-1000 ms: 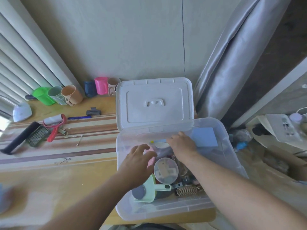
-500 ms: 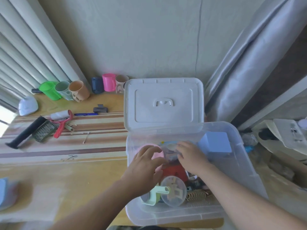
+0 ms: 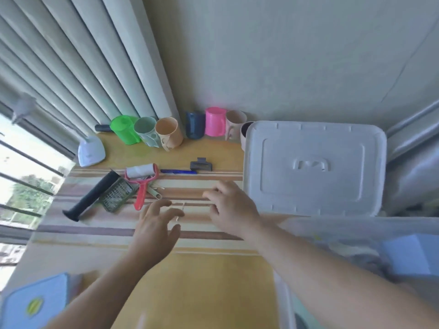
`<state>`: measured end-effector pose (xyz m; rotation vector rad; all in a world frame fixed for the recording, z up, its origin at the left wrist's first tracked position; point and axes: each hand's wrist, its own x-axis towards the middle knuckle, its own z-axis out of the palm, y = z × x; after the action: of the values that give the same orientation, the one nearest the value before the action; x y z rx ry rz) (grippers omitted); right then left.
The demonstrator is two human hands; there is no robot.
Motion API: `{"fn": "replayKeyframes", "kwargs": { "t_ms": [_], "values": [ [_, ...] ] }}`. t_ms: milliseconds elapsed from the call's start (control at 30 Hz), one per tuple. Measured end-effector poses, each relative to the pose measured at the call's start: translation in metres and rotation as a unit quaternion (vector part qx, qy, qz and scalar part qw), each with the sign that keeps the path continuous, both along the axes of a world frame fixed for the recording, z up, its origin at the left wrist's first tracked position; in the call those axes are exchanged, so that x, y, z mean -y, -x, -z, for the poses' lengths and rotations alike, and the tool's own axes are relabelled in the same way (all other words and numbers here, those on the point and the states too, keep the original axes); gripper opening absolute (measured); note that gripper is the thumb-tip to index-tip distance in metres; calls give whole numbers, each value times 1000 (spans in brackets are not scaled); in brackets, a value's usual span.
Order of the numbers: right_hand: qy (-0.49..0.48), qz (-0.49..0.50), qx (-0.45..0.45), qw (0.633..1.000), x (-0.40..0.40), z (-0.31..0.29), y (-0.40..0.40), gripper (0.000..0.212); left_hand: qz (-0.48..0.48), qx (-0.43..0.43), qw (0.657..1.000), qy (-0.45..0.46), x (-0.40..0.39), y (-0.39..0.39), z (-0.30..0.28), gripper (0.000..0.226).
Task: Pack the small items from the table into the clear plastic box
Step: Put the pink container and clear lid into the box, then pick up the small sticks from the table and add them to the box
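Both my hands have come out of the clear plastic box (image 3: 356, 236) and now hover over the striped tabletop (image 3: 202, 276). From the left: black roller (image 3: 91, 197), grater (image 3: 117, 194), red lint roller (image 3: 142, 176), one blue pen (image 3: 178, 171), one dark clip (image 3: 201, 165), seven cups along the wall. My left hand (image 3: 155, 224) and right hand (image 3: 231, 207) each have an empty, spread grip. I may fumble the thin pins beneath them; motion blur hides their count.
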<state>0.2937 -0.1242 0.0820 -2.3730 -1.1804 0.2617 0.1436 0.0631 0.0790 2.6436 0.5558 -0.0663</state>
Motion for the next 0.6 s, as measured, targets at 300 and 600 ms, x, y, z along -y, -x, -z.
{"fn": "replayKeyframes", "kwargs": {
  "t_ms": [300, 600],
  "values": [
    [257, 11, 12, 966, -144, 88, -74, 71, -18, -111, 990, -88, -175, -64, 63, 56],
    [321, 95, -17, 942, -170, 123, -112, 54, 62, -109, 983, -133, -192, -114, 94, 62]
  ]
}}
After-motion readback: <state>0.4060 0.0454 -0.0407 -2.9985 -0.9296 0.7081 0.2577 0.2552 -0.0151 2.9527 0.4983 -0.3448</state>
